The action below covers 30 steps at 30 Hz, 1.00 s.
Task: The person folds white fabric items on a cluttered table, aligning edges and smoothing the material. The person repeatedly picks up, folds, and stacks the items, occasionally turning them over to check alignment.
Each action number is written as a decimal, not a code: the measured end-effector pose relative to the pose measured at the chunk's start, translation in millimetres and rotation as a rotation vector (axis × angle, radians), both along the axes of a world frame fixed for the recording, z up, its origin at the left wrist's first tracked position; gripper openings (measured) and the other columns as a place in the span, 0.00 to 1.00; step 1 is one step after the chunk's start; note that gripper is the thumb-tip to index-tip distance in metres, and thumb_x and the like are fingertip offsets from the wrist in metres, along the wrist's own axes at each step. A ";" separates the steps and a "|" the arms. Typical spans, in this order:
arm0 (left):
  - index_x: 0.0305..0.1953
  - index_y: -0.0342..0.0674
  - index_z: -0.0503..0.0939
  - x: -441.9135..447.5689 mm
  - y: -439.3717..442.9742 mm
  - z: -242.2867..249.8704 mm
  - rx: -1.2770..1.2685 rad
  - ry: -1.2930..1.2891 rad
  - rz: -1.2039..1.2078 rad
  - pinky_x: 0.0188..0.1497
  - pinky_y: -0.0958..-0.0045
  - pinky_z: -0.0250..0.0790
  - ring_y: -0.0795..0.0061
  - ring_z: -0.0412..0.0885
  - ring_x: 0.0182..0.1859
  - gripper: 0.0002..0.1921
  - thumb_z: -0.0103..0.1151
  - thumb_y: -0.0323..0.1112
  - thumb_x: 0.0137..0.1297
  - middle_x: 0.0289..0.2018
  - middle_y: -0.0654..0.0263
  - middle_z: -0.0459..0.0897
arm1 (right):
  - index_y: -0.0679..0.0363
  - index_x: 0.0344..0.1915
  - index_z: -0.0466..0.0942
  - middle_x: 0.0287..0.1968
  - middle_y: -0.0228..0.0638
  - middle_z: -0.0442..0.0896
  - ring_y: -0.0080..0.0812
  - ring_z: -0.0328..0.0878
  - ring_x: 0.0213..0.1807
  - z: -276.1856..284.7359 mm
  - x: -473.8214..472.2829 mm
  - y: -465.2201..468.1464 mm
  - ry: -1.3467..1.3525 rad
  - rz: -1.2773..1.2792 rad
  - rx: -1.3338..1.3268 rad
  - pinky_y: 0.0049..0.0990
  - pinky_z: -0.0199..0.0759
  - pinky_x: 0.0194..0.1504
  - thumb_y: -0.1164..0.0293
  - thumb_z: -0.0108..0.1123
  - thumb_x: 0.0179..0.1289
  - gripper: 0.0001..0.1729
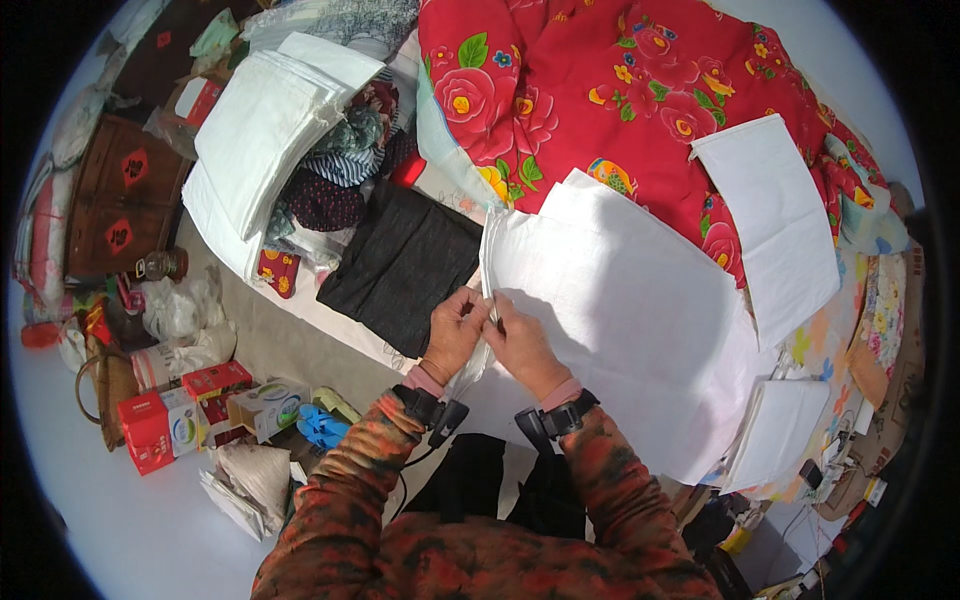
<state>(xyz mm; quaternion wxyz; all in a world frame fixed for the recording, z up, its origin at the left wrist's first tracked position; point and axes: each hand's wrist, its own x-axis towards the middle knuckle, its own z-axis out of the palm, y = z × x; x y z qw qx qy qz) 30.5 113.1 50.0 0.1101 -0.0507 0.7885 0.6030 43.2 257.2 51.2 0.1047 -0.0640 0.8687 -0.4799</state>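
Large white woven sacks (pixel 637 330) lie spread in front of me, partly in shadow. Along their left side runs a folded, layered edge (pixel 487 251). My left hand (pixel 452 331) pinches this edge between thumb and fingers. Right beside it, my right hand (pixel 527 346) grips the same edge from the other side, the two hands almost touching. The fingertips partly hide what they hold. A folded black cloth (pixel 409 266) lies just left of the edge, close to my left hand.
A stack of white sacks (pixel 255 142) rests on clothes at the upper left. Behind is a red floral quilt (pixel 570 75), with another white sack (pixel 776 225) on its right. A folded white sack (pixel 776 431) lies lower right. Boxes (pixel 154 431) and blue slippers (pixel 322 426) stand on the floor.
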 end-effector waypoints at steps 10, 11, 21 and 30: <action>0.29 0.36 0.75 -6.9 -11.4 -6.8 0.023 -0.084 0.029 0.27 0.79 0.63 0.88 0.66 0.25 0.10 0.57 0.33 0.70 0.21 0.75 0.71 | 0.69 0.65 0.62 0.31 0.49 0.83 0.47 0.83 0.32 -14.0 10.1 -0.7 0.028 -0.036 0.047 0.38 0.76 0.34 0.71 0.56 0.65 0.30; 0.29 0.37 0.75 -7.0 -10.6 -6.5 -0.024 -0.056 0.019 0.27 0.80 0.63 0.89 0.66 0.26 0.11 0.56 0.33 0.70 0.21 0.76 0.71 | 0.71 0.66 0.60 0.31 0.50 0.83 0.47 0.83 0.32 -10.3 11.5 -2.4 0.040 0.013 0.122 0.39 0.76 0.34 0.72 0.55 0.64 0.32; 0.29 0.34 0.73 -8.8 -1.5 4.0 -0.161 0.125 0.005 0.25 0.72 0.64 0.83 0.65 0.24 0.10 0.58 0.32 0.67 0.19 0.66 0.72 | 0.82 0.68 0.49 0.30 0.52 0.82 0.50 0.82 0.30 2.9 9.2 -15.0 -0.037 0.168 0.333 0.42 0.75 0.30 0.74 0.54 0.58 0.42; 0.39 0.31 0.82 -12.2 -9.7 -12.2 0.124 -0.211 0.070 0.35 0.80 0.68 0.86 0.72 0.32 0.06 0.59 0.28 0.66 0.29 0.74 0.80 | 0.68 0.67 0.57 0.43 0.54 0.80 0.56 0.79 0.42 2.6 23.1 7.4 -0.030 0.139 0.018 0.46 0.74 0.44 0.68 0.55 0.65 0.34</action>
